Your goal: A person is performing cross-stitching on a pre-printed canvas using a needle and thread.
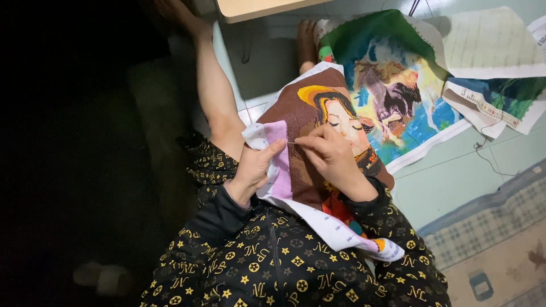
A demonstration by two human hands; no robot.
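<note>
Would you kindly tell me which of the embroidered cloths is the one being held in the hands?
The brown cloth with a face on it, held on the lap by the left hand and right hand. The green-and-blue cloth lies untouched on the floor.

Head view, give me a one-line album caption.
Left hand holds cross-stitch canvas on lap; right hand pinches at it.

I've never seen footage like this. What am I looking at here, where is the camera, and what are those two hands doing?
There is no machine here: a camera worn on a person's head looks down at their lap. The left hand grips the edge of a cross-stitch canvas with a brown ground and a stitched face. The right hand pinches at the fabric, seemingly a needle, though it is too small to be sure. More embroidered cloth, green and blue, lies spread on the pale tiled floor beyond.
</note>
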